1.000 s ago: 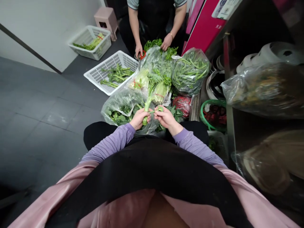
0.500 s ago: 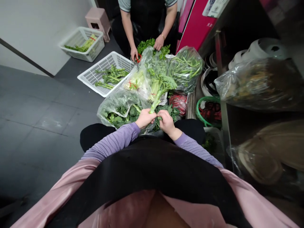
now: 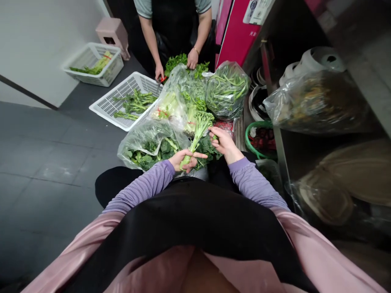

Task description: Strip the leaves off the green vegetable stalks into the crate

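In my left hand [image 3: 187, 160] is the thick stem of a green broccoli-like stalk [image 3: 200, 132], its head tilted up and to the right. My right hand [image 3: 222, 142] is beside the stalk's head, fingers curled, with a small bit of green leaf [image 3: 215, 138] in them. Below and left of the stalk, an open plastic bag [image 3: 137, 140] holds leafy green stalks. More dark leaves [image 3: 207, 150] lie under my hands. Bagged celery-like bunches [image 3: 172, 108] with red ties lie just beyond.
A white slotted basket [image 3: 104, 106] with green stalks sits ahead left, another white basket [image 3: 113, 73] behind it. Across from me a person's hands [image 3: 192, 59] hold greens and red-handled scissors [image 3: 163, 79]. A bag of long green vegetables [image 3: 227, 89], green basket [image 3: 259, 154] and shelf are right.
My right hand has come away from the stem's base and moved up and right. The stalk now stands more upright, lower in my left hand. The whole view has shifted slightly.
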Action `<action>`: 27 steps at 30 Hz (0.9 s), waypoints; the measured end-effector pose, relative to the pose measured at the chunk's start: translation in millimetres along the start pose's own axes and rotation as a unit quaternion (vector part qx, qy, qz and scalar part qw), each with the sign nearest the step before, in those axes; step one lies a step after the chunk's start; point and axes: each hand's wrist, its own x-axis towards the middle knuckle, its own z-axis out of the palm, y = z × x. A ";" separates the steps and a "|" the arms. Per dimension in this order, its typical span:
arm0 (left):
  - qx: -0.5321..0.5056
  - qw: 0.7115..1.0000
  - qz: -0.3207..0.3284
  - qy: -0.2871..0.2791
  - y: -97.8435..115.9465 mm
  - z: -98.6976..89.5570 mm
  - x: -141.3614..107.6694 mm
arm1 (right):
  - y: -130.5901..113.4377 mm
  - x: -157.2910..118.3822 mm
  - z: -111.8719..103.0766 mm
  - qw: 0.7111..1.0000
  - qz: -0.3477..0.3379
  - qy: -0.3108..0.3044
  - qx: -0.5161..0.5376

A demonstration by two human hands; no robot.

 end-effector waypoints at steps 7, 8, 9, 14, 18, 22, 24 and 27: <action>0.018 0.999 0.023 -0.025 -13.3 9.9 -2.4 | 10.1 0.4 27.1 0.999 -0.052 -0.004 0.000; 0.019 0.998 0.051 -0.005 -14.4 13.8 -1.3 | 16.8 -2.9 33.3 0.997 -0.065 0.012 0.033; 0.015 0.996 0.089 0.024 -14.0 17.5 -0.3 | 25.0 -7.5 40.3 0.995 -0.067 0.031 0.066; -0.058 0.939 0.240 0.240 11.4 16.5 -4.3 | 61.3 -36.9 66.6 0.992 -0.061 0.089 0.062; 0.027 0.945 0.192 0.263 21.9 6.6 -13.9 | 50.9 -42.6 54.2 0.994 -0.093 0.024 -0.057; 0.101 0.960 0.155 0.212 13.6 14.3 -13.5 | 34.5 -38.1 41.4 0.990 -0.034 -0.070 -0.116; 0.117 0.962 0.152 0.195 11.8 19.2 -11.8 | 33.1 -36.2 41.1 0.990 -0.033 -0.069 -0.119; 0.137 0.958 0.152 0.201 12.3 22.5 -9.2 | 38.1 -34.0 40.9 0.985 -0.041 -0.065 -0.155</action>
